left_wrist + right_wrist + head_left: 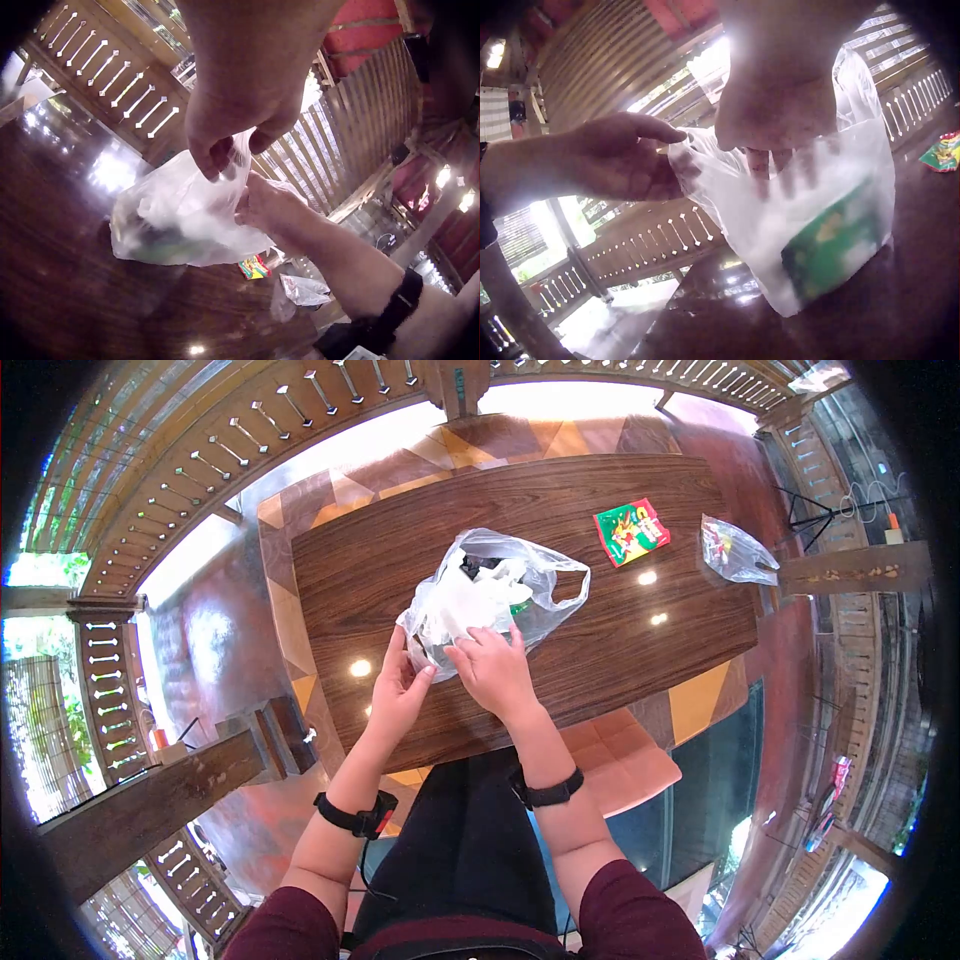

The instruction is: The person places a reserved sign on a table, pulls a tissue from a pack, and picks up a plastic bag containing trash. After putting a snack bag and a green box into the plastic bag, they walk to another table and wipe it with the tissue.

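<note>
A clear plastic carrier bag (553, 558) stands on the table with its mouth spread. Inside are crumpled white material (465, 605), something black (482, 567) and a green printed pack (832, 244), blurred through the plastic. My left hand (400, 690) pinches the bag's near left rim between thumb and fingers. The right hand (492, 672) reaches over the near side into the mouth. Its fingers (784, 169) point down inside, fairly straight, showing through the plastic in the right wrist view.
On the wooden table (380, 560), a red and green printed packet (632, 532) lies flat to the right of the bag. A smaller clear bag (738, 552) with colourful contents rests at the right end. A padded seat (620, 760) stands below the near edge.
</note>
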Demonstrator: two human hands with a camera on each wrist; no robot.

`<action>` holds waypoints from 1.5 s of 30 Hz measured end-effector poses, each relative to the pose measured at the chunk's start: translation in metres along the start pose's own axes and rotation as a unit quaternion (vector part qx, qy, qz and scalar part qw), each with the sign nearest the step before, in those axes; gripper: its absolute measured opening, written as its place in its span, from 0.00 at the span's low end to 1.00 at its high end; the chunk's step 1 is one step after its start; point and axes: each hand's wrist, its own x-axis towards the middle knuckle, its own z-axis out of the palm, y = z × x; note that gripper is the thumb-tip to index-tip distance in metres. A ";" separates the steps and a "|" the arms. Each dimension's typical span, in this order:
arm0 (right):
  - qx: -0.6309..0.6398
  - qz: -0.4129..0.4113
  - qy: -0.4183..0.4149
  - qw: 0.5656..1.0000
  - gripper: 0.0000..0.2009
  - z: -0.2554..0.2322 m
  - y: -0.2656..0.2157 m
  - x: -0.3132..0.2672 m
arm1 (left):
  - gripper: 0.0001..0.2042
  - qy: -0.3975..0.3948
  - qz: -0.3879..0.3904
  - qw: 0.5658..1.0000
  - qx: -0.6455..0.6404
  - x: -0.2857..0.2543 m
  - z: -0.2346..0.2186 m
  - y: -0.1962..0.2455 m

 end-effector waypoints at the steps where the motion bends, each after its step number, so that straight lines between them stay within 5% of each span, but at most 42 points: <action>1: -0.020 0.011 -0.055 0.998 0.11 0.003 0.001 0.005 | 0.33 0.003 -0.001 1.000 0.005 0.000 0.000 0.001; 5: -0.011 0.025 -0.115 0.993 0.11 -0.003 -0.003 0.015 | 0.33 0.005 -0.018 1.000 0.000 0.001 -0.004 0.006; 11: 0.122 -0.091 0.081 0.985 0.10 -0.033 0.005 -0.006 | 0.33 0.016 -0.017 1.000 -0.010 0.007 -0.004 0.006; 14: 0.099 -0.076 0.174 0.977 0.10 -0.056 0.023 -0.029 | 0.34 0.012 -0.015 1.000 -0.017 0.013 -0.001 0.007; 17: 0.147 0.026 0.267 0.952 0.08 -0.058 0.061 -0.045 | 0.34 -0.011 -0.018 0.999 -0.033 0.020 0.007 0.010; 20: 0.218 0.160 0.272 0.924 0.11 -0.052 0.101 -0.047 | 0.34 -0.039 -0.008 0.998 -0.050 0.028 0.024 0.016; 23: 0.253 0.207 0.236 0.915 0.11 -0.034 0.145 -0.047 | 0.34 -0.046 -0.010 0.997 -0.058 0.034 0.040 0.008; 26: 0.438 0.224 0.210 0.845 0.18 -0.017 0.150 -0.035 | 0.34 -0.069 -0.012 0.995 -0.075 0.044 0.059 0.015; 28: 0.383 0.144 0.185 0.894 0.27 -0.025 0.131 -0.020 | 0.34 -0.080 -0.016 0.994 -0.076 0.051 0.069 0.020; 31: 0.480 0.190 0.208 0.831 0.21 -0.020 0.125 0.002 | 0.34 -0.104 -0.013 0.994 -0.044 0.069 0.082 0.019; 35: 0.356 0.266 0.190 0.875 0.06 -0.025 0.162 0.018 | 0.34 -0.107 0.004 0.993 -0.052 0.091 0.102 0.026; 39: 0.360 0.301 0.185 0.863 0.07 -0.050 0.194 0.033 | 0.34 -0.098 0.000 0.993 -0.071 0.111 0.122 0.030; 42: 0.531 0.246 0.227 0.779 0.11 -0.062 0.212 0.046 | 0.34 -0.088 -0.005 0.993 -0.077 0.126 0.132 0.031; 43: 0.523 0.229 0.227 0.789 0.14 -0.068 0.216 0.047 | 0.34 -0.086 -0.008 0.993 -0.075 0.128 0.135 0.032; 45: 0.504 0.292 0.246 0.775 0.18 -0.068 0.244 0.042 | 0.35 -0.079 -0.016 0.994 -0.071 0.131 0.137 0.033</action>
